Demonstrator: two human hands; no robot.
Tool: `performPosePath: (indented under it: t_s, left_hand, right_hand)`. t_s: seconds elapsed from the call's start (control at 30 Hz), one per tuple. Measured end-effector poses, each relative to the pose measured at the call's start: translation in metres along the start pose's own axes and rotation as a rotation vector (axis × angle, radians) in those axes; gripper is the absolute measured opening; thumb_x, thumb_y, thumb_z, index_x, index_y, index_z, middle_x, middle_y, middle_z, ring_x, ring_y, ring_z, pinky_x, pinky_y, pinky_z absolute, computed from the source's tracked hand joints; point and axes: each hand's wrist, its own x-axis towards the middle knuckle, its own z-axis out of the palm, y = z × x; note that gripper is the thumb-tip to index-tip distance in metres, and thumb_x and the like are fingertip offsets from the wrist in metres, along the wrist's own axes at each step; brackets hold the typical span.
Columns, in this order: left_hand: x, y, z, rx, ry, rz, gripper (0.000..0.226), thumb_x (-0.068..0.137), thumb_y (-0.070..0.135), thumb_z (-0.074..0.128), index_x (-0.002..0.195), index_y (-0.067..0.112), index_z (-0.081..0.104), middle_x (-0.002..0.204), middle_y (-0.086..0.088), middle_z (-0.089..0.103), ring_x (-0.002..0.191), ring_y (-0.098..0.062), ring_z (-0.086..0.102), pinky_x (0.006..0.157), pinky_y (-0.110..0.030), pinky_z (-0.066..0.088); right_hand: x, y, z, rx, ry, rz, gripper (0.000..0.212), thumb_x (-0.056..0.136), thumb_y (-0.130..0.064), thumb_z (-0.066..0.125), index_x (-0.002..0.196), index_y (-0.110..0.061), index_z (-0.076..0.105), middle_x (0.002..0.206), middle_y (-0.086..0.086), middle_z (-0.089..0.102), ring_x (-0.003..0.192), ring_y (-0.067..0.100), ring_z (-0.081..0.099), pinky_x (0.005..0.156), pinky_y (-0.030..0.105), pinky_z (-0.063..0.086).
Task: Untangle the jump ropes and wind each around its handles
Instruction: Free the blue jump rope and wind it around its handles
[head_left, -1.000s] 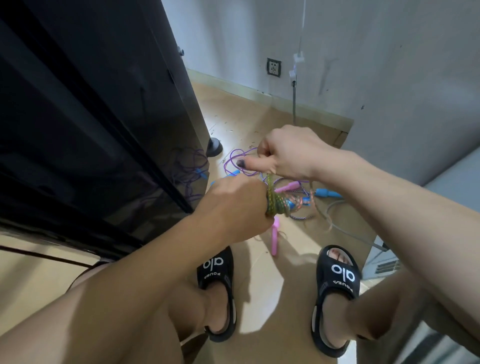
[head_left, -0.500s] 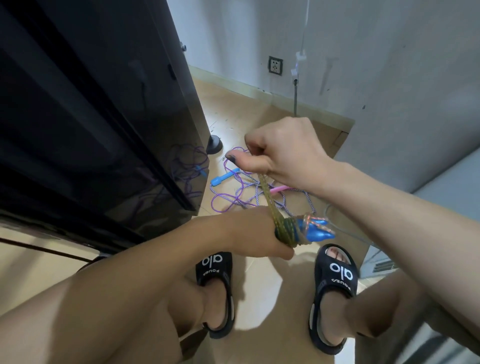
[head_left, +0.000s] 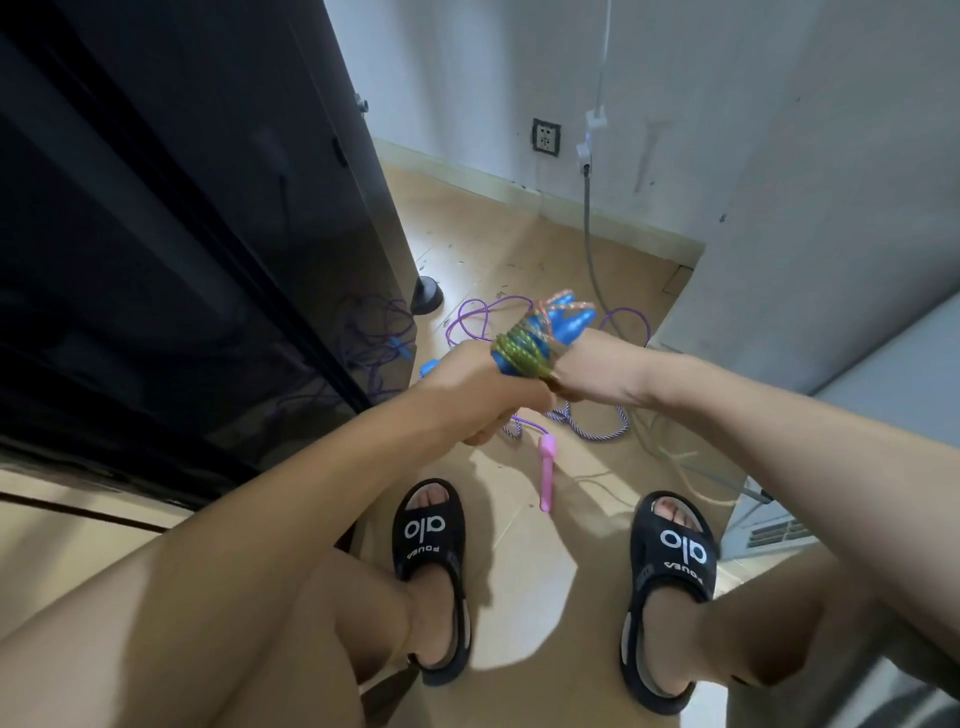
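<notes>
Left hand (head_left: 483, 395) grips blue handles (head_left: 563, 325) — green rope (head_left: 519, 349) wound round them. Right hand (head_left: 597, 371) alongside, fingers hidden — grip undeterminable. Purple rope (head_left: 597, 428), pink handle (head_left: 546, 475) on floor (head_left: 519, 551).

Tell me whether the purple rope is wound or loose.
Loose: the purple rope sprawls in loops on the floor, unlike the green rope coiled round blue handles.

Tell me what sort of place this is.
Probably a room in a home: tan tiled floor, painted wall with a power socket, and a glossy black cabinet beside the seated person.
</notes>
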Motion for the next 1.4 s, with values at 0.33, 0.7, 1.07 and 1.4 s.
performPosePath:
  t_s: [0.33,0.7,1.07,1.4]
  left_hand:
    - [0.026,-0.008,-0.039,-0.159,0.259,-0.193,0.040,0.082,-0.008,0.057,0.058,0.017,0.037,0.055,-0.002,0.026,0.041,-0.012,0.019,0.040,-0.022,0.011]
    - [0.037,-0.021,-0.021,0.980,0.191,-0.097,0.022,0.083,0.023,0.062,0.068,0.014,0.049,0.073,-0.006,0.058,0.060,-0.018,0.049,0.050,-0.026,0.033]
    - [0.002,0.001,-0.003,0.980,0.077,0.265,0.028,0.077,0.017,0.063,0.060,0.017,0.042,0.055,0.005,0.046,0.051,-0.017,0.041,0.048,-0.027,0.034]
    - [0.018,0.000,-0.042,-0.244,0.248,-0.066,0.047,0.081,-0.008,0.054,0.054,0.022,0.031,0.050,0.000,0.023,0.040,-0.012,0.016,0.042,-0.019,0.010]
  right_hand:
    - [-0.021,-0.010,-0.008,-0.106,0.370,-0.018,0.054,0.102,-0.045,0.037,0.058,-0.014,0.030,0.050,0.000,0.036,0.056,0.025,0.034,0.053,0.033,0.030]
    - [-0.024,-0.032,-0.026,-0.398,0.648,-0.241,0.057,0.099,-0.054,0.043,0.061,-0.012,0.040,0.052,0.006,0.042,0.063,0.035,0.043,0.056,0.035,0.037]
    - [-0.001,-0.014,-0.024,-0.301,0.461,-0.050,0.064,0.094,-0.064,0.045,0.057,-0.012,0.040,0.049,0.004,0.040,0.059,0.029,0.039,0.053,0.032,0.030]
    - [-0.012,-0.008,-0.020,-0.085,0.451,0.045,0.057,0.101,-0.051,0.038,0.061,-0.011,0.031,0.053,0.004,0.037,0.059,0.029,0.036,0.055,0.034,0.031]
